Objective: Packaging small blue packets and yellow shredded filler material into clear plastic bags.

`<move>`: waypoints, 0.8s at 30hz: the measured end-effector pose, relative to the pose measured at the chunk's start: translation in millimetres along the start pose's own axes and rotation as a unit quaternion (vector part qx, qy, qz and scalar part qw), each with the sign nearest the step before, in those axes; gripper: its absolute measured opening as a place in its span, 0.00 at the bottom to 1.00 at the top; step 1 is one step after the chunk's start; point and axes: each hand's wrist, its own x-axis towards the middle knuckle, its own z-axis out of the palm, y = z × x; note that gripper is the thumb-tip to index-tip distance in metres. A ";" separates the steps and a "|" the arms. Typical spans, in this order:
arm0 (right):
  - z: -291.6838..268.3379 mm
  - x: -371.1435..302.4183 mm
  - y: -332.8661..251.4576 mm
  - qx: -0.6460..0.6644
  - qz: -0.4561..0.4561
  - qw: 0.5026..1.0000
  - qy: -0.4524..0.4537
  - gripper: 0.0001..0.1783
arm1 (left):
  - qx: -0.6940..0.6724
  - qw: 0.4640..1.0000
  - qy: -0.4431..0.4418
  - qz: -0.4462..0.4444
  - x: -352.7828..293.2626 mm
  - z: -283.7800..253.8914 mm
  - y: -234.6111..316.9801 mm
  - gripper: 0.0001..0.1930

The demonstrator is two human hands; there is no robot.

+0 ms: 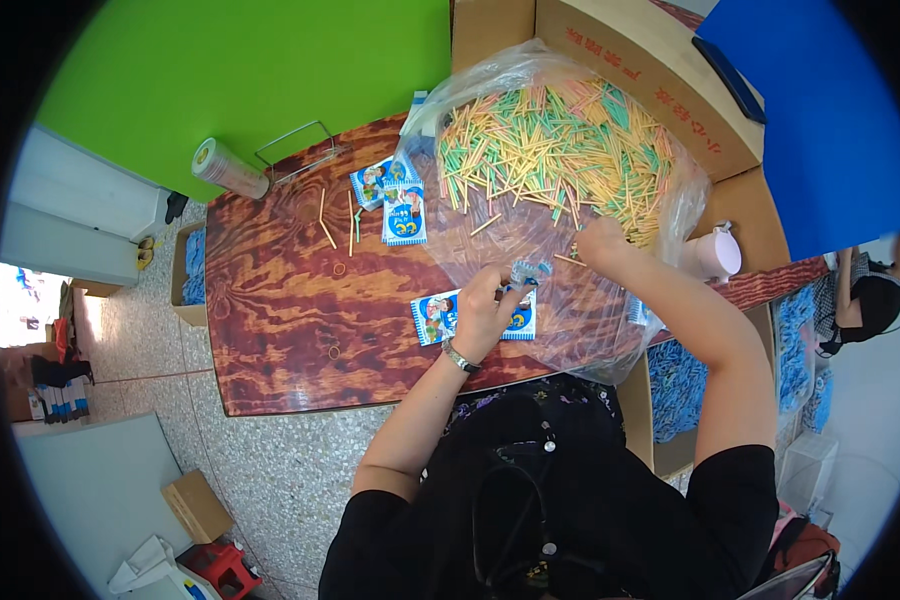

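My left hand (483,312), a watch on its wrist, pinches a small blue-and-white packet (531,271) whose end points up toward me. Beneath that hand, flat blue-and-white printed packets (433,318) lie on the table. My right hand (602,246) is closed at the near edge of a large heap of thin yellow, green and pink sticks (560,150). Its fingertips are partly hidden, so what they grip is unclear. A loose stick (570,261) lies just below it. The heap rests on a clear plastic sheet (470,245) spread over the table.
A cardboard box (660,85) stands behind the heap. A pink cup (718,254) is at its right. More printed packets (404,215), loose sticks (327,220), a clear canister (230,168) and a wire stand (305,150) occupy the left. Boxes of blue packets (677,392) flank the table (280,330).
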 end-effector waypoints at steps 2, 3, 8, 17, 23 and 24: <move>5.3 3.2 -1.3 0.017 0.039 0.999 0.006 0.13 | 0.044 0.994 0.044 0.088 -1.6 -0.7 -5.4 0.13; -7.1 -3.0 -1.0 -0.025 0.020 0.999 0.001 0.12 | 0.047 0.994 0.046 0.086 -2.6 -1.7 -8.0 0.13; -81.2 -52.8 29.4 0.074 -0.078 0.994 0.025 0.12 | 0.091 0.984 0.093 0.122 2.1 -6.1 -13.0 0.14; -146.9 -88.8 15.2 0.245 -0.328 0.912 0.022 0.13 | 0.152 0.966 0.091 0.190 14.8 -6.8 -5.0 0.15; -147.7 -82.1 9.9 0.178 -0.313 0.932 0.038 0.13 | 0.168 0.960 0.088 0.207 15.8 -9.5 0.9 0.16; -149.3 -81.2 10.1 0.155 -0.309 0.938 0.034 0.13 | 0.168 0.960 0.088 0.208 15.3 -9.7 1.2 0.16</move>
